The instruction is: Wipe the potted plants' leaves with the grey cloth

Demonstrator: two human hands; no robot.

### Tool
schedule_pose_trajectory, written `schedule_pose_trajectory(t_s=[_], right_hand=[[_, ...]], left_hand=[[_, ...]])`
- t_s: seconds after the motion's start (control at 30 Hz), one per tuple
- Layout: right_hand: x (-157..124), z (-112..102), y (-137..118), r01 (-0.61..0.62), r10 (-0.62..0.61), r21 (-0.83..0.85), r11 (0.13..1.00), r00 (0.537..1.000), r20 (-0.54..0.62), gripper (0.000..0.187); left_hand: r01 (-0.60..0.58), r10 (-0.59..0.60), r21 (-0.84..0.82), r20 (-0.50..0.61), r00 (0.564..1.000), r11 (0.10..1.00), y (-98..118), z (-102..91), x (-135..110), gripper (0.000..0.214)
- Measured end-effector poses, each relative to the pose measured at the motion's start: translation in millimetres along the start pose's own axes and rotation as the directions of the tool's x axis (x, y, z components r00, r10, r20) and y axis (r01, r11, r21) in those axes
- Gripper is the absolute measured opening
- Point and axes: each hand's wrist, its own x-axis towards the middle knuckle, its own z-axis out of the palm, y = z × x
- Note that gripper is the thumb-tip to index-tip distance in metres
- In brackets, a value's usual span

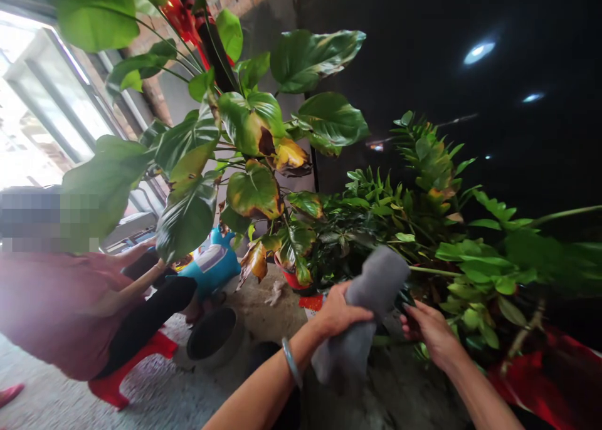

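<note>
A grey cloth point(383, 279) is bunched in my left hand point(339, 312), its lower end hanging beneath my wrist. To the right, my right hand point(435, 335) pinches a dark green leaf point(403, 299) close beside the cloth. The leaf is mostly hidden, and its stem cannot be made out. Low leafy plants point(367, 217) grow just behind both hands. A tall potted plant point(254, 188) with large leaves, several browned and yellowed, rises to the left of the cloth.
At left a person point(70, 311) sits on a red plastic stool point(117, 367). Between us stand a dark bucket point(214, 336) and a blue animal-shaped object point(214, 264). A glossy black wall point(437, 47) backs the plants, and red material point(540, 367) lies at lower right.
</note>
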Motion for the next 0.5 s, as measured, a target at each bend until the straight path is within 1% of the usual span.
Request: schedule_pose_trajectory(t_s=[0.07, 0.1, 0.13, 0.17, 0.2, 0.27, 0.33, 0.37, 0.4, 0.43, 0.47, 0.5], right_hand=[[0.1, -2.3, 1.4, -0.003, 0.003, -0.012, 1.0, 1.0, 0.0, 0.021], [-0.4, -3.3, 1.6, -0.004, 0.004, -0.016, 1.0, 1.0, 0.0, 0.022], [-1.1, -3.8, 1.2, -0.005, 0.005, -0.016, 1.0, 1.0, 0.001, 0.022], [-2.1, -3.9, 0.3, -0.006, 0.006, -0.015, 1.0, 1.0, 0.001, 0.022], [-3.2, -3.5, -1.0, -0.005, 0.005, -0.014, 1.0, 1.0, 0.003, 0.022], [-5.3, -1.7, -4.2, -0.002, 0.002, 0.001, 1.0, 1.0, 0.008, 0.023], [-6.6, 0.7, -6.9, 0.003, -0.003, 0.029, 1.0, 1.0, 0.007, 0.027], [-6.8, 1.7, -7.8, 0.003, -0.003, 0.042, 0.999, 1.0, 0.003, 0.028], [-6.8, 2.3, -8.1, 0.002, -0.002, 0.049, 0.999, 1.0, -0.003, 0.029], [-6.5, 2.4, -8.1, -0.001, 0.001, 0.05, 0.999, 1.0, -0.009, 0.028], [-6.1, 2.0, -7.6, -0.003, 0.004, 0.044, 0.999, 1.0, -0.014, 0.026], [-5.5, 1.0, -6.9, -0.006, 0.006, 0.035, 0.999, 1.0, -0.017, 0.023]], left_hand=[[0.065, -0.078, 0.104, 0.129, 0.989, 0.992, -14.4, -3.2, -16.4, 0.032], [0.072, -0.094, 0.124, 0.181, 0.979, 0.99, -14.9, -6.3, -21.4, 0.033], [0.059, -0.083, 0.112, 0.213, 0.974, 0.992, -10.7, -9.6, -23.2, 0.033], [0.034, -0.049, 0.071, 0.222, 0.974, 0.997, -2.6, -12.6, -21.4, 0.033], [-0.002, 0.0, 0.007, 0.207, 0.978, 1.0, 8.2, -14.7, -16.4, 0.033], [-0.079, 0.094, -0.151, 0.098, 0.991, 0.985, 31.4, -15.4, -0.2, 0.035], [-0.131, 0.125, -0.274, -0.042, 0.991, 0.953, 46.3, -11.2, 17.1, 0.04], [-0.141, 0.119, -0.285, -0.092, 0.989, 0.948, 48.2, -7.9, 23.5, 0.042], [-0.134, 0.105, -0.256, -0.124, 0.987, 0.957, 46.0, -4.5, 27.4, 0.043], [-0.108, 0.085, -0.188, -0.125, 0.989, 0.976, 40.5, -1.8, 28.2, 0.043], [-0.064, 0.056, -0.087, -0.091, 0.994, 0.994, 32.5, -0.3, 25.8, 0.042], [-0.014, 0.014, 0.03, -0.025, 1.0, 0.999, 23.5, -0.5, 20.6, 0.04]])
